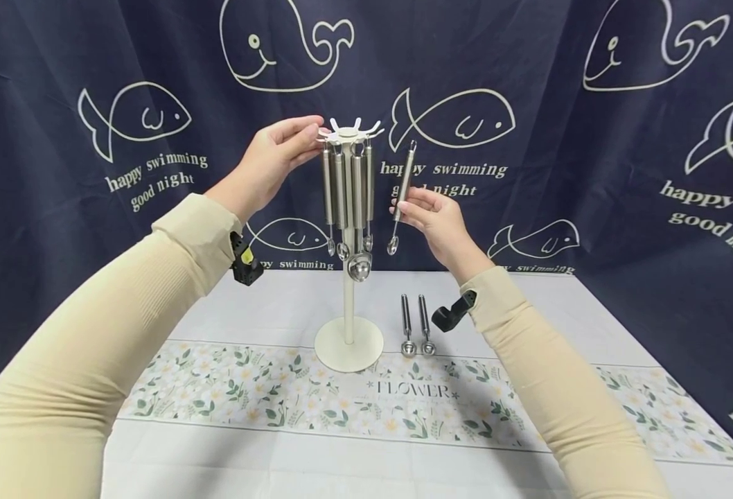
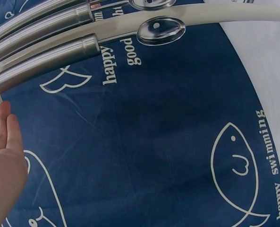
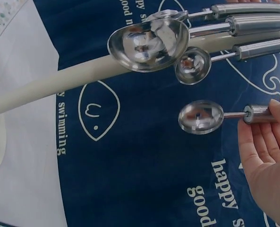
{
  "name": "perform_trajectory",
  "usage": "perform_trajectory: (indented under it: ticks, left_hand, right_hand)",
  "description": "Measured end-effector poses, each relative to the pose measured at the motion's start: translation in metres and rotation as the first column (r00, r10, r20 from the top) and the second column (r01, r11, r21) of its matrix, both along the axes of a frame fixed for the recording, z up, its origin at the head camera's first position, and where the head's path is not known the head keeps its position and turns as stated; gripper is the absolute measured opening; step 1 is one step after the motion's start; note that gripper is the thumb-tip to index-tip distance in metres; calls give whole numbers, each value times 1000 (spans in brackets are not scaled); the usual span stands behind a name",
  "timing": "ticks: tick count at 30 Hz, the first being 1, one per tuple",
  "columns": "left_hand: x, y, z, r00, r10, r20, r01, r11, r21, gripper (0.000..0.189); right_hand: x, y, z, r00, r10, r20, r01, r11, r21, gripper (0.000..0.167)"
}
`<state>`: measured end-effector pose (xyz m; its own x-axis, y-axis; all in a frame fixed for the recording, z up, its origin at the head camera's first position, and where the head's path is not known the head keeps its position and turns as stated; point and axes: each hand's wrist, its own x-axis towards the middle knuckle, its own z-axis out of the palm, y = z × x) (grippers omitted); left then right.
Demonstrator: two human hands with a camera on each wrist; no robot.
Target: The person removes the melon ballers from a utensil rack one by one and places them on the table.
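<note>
A white utensil stand [image 1: 349, 298] rises from a round base, with hooks fanning out at its top. Several steel scoops [image 1: 357, 187] hang there by the ends of their handles, one with a larger bowl [image 3: 149, 46]. My left hand [image 1: 282, 149] pinches the stand's hooked top from the left, thumb in front. To the right of the stand, my right hand [image 1: 431, 218] grips a small steel scoop [image 1: 406, 173] between thumb and fingers, low on the handle. This scoop is nearly upright, bowl [image 3: 201, 117] down, and apart from the hanging ones.
Two more steel scoops [image 1: 407, 326] lie side by side on the white tablecloth [image 1: 248, 457], right of the stand's base [image 1: 335, 357]. A floral band [image 1: 217, 391] crosses the cloth. Behind the table hangs a dark blue curtain [image 1: 366, 62] with fish drawings.
</note>
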<state>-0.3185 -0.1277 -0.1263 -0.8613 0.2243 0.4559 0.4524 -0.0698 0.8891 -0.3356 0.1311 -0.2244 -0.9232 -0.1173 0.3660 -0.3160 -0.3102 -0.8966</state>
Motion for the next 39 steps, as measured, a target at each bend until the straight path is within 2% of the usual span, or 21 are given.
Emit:
perform_trajectory:
  ticks: [6, 12, 14, 20, 25, 33, 39]
  left_hand:
    - [0, 2, -1, 1000, 6, -4, -6, 1000, 21, 42]
    - [-1, 4, -3, 1000, 16, -1, -16, 999, 47, 41]
    - [-1, 4, -4, 1000, 16, -3, -16, 998, 59, 41]
    - [-1, 5, -6, 1000, 22, -12, -20, 993, 112, 40]
    - [-2, 6, -7, 1000, 17, -10, -15, 990, 138, 38]
    - [-1, 7, -9, 1000, 8, -12, -7, 989, 150, 37]
    - [-1, 5, -8, 1000, 8, -24, -5, 990, 139, 40]
  right_hand:
    - [-4, 8, -7, 1000, -16, 10, 16, 1000, 2, 28]
    - [-7, 15, -16, 998, -41, 38, 41, 999, 12, 24]
    - [-8, 17, -19, 998, -54, 44, 53, 998, 29, 25]
    - [-9, 23, -25, 994, -92, 65, 86, 993, 81, 40]
    - [-9, 29, -32, 989, -114, 95, 103, 988, 115, 42]
    - [-12, 37, -44, 984, -130, 120, 113, 984, 139, 42]
    - [-12, 45, -47, 975, -168, 143, 141, 973, 180, 44]
